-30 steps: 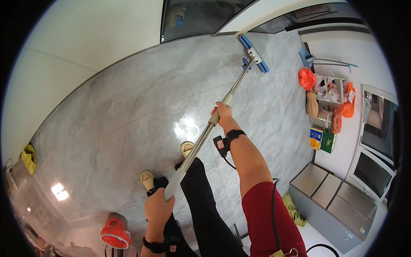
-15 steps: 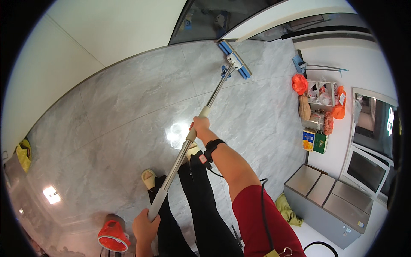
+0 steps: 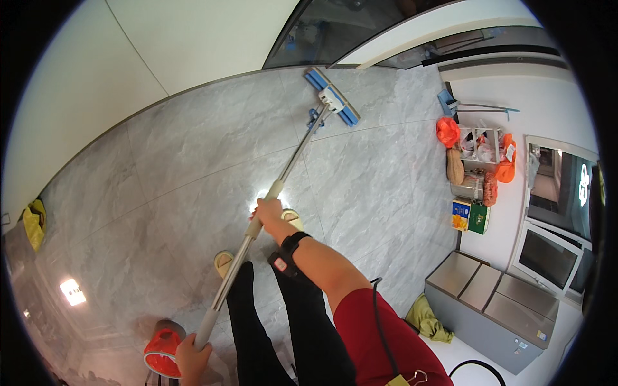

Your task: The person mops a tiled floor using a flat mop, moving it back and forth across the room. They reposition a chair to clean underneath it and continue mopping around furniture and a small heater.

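Both of my hands grip the long grey-and-silver pole of a mop (image 3: pixel 297 156). My left hand (image 3: pixel 192 358) is closed around the grey top end of the handle, close to the lower edge. Farther along, my right hand (image 3: pixel 266 212) wraps the beige grip at mid-pole, with a black band on that wrist. At the far end, the mop head (image 3: pixel 333 98), blue with a white joint, lies on the grey tiled floor (image 3: pixel 212 154) near the wall's base. The pole slants from lower left to upper right, passing in front of my legs.
Along the right wall stand a blue dustpan (image 3: pixel 448 103), a rack of bags (image 3: pixel 479 145), a metal pot (image 3: pixel 472 186), boxes (image 3: pixel 478 219) and a grey cabinet (image 3: pixel 483 309). A red-lined bin (image 3: pixel 162 354) is beside my left hand. A yellow bag (image 3: pixel 33 225) lies far left.
The mop head has slid left and slightly nearer along the floor. Both hands have moved left and toward me with the pole, and my left hand is now next to the bin.
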